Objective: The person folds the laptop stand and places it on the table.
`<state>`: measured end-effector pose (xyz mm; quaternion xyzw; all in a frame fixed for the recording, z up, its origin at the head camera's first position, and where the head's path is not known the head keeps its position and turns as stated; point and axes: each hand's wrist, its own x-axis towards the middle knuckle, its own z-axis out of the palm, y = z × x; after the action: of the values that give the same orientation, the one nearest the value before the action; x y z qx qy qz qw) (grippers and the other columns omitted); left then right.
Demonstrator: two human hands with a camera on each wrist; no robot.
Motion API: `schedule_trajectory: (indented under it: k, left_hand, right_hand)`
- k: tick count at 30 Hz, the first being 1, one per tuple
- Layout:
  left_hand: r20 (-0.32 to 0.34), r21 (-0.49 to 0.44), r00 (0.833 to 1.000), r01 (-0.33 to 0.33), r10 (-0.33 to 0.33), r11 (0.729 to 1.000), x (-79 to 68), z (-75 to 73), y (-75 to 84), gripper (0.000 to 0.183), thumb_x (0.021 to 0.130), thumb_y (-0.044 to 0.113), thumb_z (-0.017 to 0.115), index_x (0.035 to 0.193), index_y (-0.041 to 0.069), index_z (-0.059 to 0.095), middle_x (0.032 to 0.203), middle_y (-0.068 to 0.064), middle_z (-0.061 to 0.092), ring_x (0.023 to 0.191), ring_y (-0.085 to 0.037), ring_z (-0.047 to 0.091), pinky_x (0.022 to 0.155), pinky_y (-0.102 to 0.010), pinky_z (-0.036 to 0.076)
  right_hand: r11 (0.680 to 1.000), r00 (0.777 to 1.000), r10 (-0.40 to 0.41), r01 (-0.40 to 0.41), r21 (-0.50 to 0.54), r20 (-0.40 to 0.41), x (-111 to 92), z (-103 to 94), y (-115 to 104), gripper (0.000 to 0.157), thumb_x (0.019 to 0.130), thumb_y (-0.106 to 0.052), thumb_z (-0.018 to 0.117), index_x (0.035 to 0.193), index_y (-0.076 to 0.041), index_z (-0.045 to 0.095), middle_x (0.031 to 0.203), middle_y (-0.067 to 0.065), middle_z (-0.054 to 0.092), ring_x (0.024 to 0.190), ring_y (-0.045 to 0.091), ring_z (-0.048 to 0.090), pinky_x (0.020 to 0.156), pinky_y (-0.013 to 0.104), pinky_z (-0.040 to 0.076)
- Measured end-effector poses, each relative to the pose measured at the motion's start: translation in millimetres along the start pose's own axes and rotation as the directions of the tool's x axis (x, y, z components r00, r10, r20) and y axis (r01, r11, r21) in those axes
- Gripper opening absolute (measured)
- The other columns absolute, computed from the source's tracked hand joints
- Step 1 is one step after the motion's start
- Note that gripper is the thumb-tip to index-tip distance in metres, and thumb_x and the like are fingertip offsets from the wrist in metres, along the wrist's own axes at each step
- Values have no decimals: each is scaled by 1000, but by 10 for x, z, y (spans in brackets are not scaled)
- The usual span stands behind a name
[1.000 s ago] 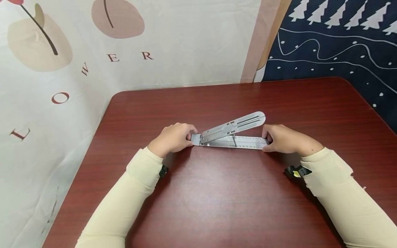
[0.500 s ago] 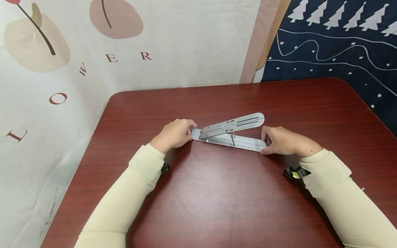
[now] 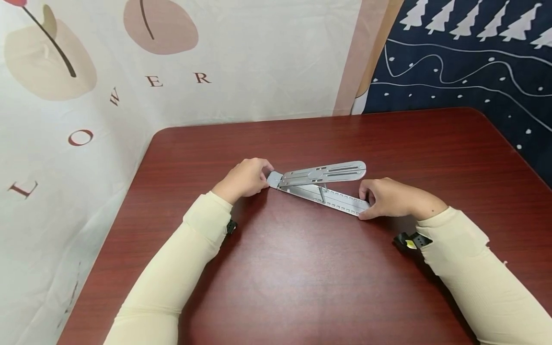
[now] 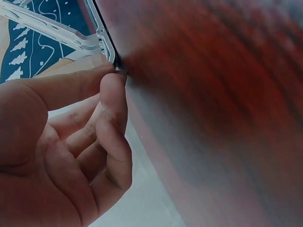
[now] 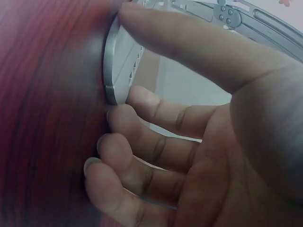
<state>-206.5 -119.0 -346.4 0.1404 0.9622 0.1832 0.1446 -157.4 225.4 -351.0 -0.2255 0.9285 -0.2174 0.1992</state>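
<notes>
A silver folding metal stand (image 3: 325,173) stands on the table between my hands, its slotted upper arm raised at an angle. A thin strut props that arm above the notched base bar (image 3: 338,200). With thumb and index fingertip, my left hand (image 3: 245,178) pinches the hinge end, seen close in the left wrist view beside the raised arm (image 4: 61,29). My right hand (image 3: 390,197) holds the base's free end at its edges, thumb on the near side. The rounded base end (image 5: 113,66) shows between thumb and index finger in the right wrist view; the other fingers touch the table.
The dark red wooden table (image 3: 284,268) has rounded far corners. A pale printed cloth (image 3: 267,57) hangs behind and to the left, a navy tree-patterned cloth (image 3: 457,62) at the back right. A black wrist device (image 3: 407,241) sits under the right cuff.
The stand has turned clockwise on the table: my left hand has moved its hinge end farther away, while my right hand has drawn the other end slightly nearer and leftward.
</notes>
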Motion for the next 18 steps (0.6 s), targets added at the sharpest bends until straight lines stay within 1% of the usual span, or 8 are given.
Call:
schedule_trajectory:
  k: [5,10,18]
  left_hand:
    - [-5,-7,1000,1,-1,1000,50,-13,10,38,89,10,70,126,11,64,94,-3,74,89,-18,68,90,-40,51]
    - [2,-14,1000,6,-6,1000,91,-24,19,37,90,10,71,126,11,64,92,-3,74,87,-18,68,91,-41,50]
    - [0,-67,1000,24,-24,997,175,-26,0,34,90,7,70,123,12,64,91,-3,75,74,-15,69,90,-39,49]
  right_hand:
    - [1000,1000,-9,9,22,9,-10,-2,-20,37,73,-24,86,91,-6,58,67,1,55,59,12,48,55,27,40]
    - [1000,1000,-14,14,15,7,-17,9,-40,37,73,-23,85,90,-6,58,67,0,55,59,12,49,55,27,40]
    - [999,999,-42,42,5,7,4,40,-69,31,74,-21,84,88,-7,60,68,0,56,60,11,49,56,26,41]
